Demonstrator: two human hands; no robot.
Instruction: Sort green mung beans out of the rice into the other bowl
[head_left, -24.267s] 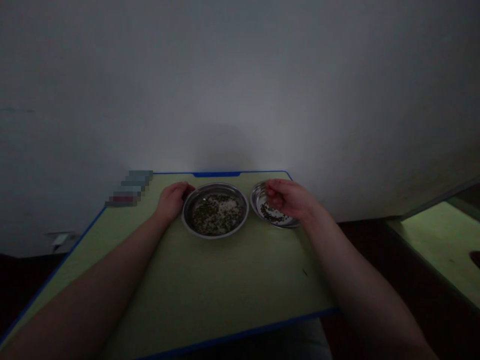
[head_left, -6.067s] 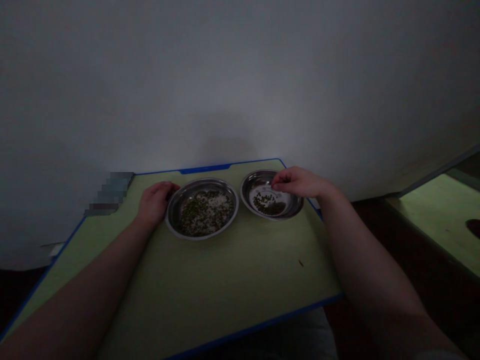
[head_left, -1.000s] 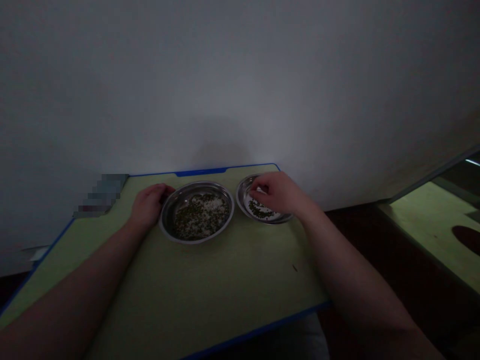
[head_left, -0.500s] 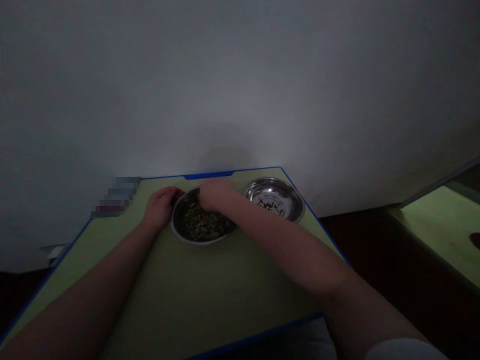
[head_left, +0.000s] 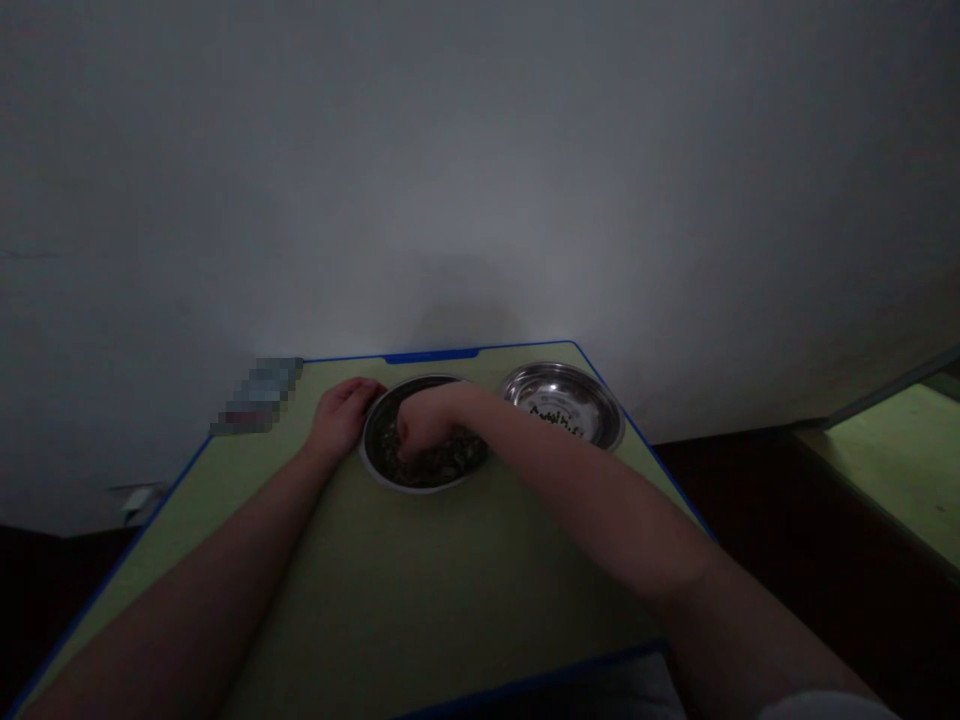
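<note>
A steel bowl [head_left: 424,489] stands on the table, filled with a dark mix of small greenish and brown bits too dim to name. My left hand [head_left: 343,415] is curled against its left rim, gripping the bowl's side. Down inside it, my right hand [head_left: 429,418] is closed, fingertips lowered into the mix; what they hold is hidden. Just right of this bowl is a second, shiny steel bowl [head_left: 611,425], with a scatter of small pieces on its bottom. My right forearm crosses in front of its near left edge.
The green table [head_left: 450,590] has a blue edge and stands against a pale wall [head_left: 480,180]. A blurred-out flat item [head_left: 259,395] lies at its back left corner. Beyond a dark gap on the right is another light green surface [head_left: 892,460].
My right hand has moved down and nearer within the filled bowl, from its far rim into the mix. My left hand keeps its place at the rim. The view has shifted slightly left.
</note>
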